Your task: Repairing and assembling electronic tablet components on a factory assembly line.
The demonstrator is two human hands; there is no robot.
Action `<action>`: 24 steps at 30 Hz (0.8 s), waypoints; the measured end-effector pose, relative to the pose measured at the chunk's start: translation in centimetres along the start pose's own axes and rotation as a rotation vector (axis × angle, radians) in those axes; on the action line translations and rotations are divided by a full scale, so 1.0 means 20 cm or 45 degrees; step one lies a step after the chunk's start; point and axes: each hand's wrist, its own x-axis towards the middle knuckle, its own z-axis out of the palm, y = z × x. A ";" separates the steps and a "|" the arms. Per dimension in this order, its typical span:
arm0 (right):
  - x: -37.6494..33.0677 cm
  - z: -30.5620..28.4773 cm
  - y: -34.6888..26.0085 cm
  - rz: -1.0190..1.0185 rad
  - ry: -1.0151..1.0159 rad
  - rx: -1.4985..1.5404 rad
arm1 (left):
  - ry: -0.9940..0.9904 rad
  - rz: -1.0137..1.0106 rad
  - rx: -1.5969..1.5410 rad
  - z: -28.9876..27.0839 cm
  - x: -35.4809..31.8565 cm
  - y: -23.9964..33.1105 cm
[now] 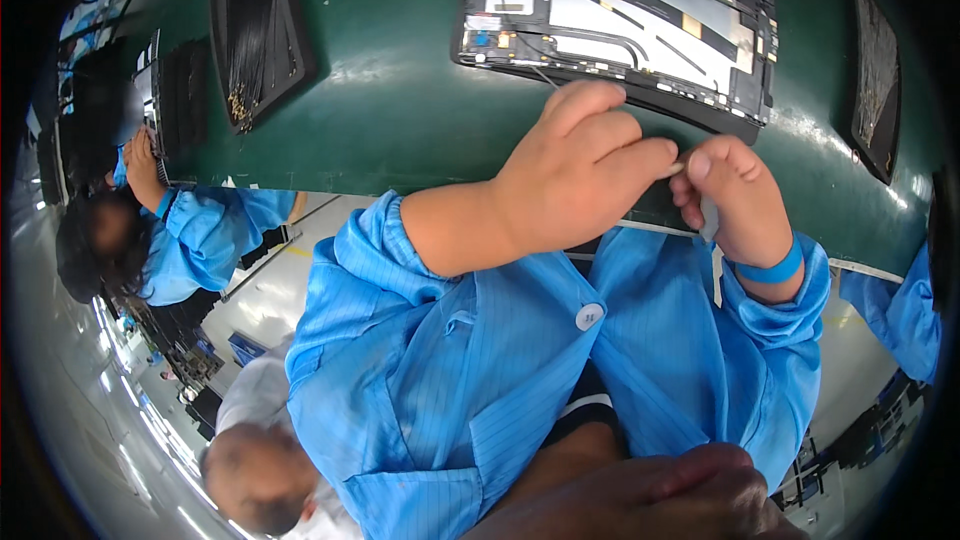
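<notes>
**Centre frame: both hands pinching a small strip**

Head view: left hand (575,175) and right hand (735,200) meet fingertip to fingertip just below the opened tablet chassis (620,20), each closed on a small pale strip (708,220) that hangs between them. Strip not yet on the chassis; my read is that placement is left to do. Upper left, black tray (258,30) holds thin black cables with gold ends. Far right, second tray (876,75), contents unclear. Green bench (400,110) underneath.
</notes>
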 end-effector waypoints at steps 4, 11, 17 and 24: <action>0.06 -0.06 -0.04 -0.299 0.334 0.334 | 0.008 -0.028 0.205 0.09 0.08 -0.05; 0.15 -0.04 -0.08 -0.972 0.852 0.068 | -0.079 -0.099 0.323 0.13 0.14 -0.10; 0.20 -0.04 -0.02 -1.194 0.929 -0.161 | -0.084 -0.103 0.324 0.14 0.16 -0.09; 0.24 -0.04 0.00 -1.243 0.802 -0.187 | -0.146 -0.121 0.361 0.13 0.18 -0.09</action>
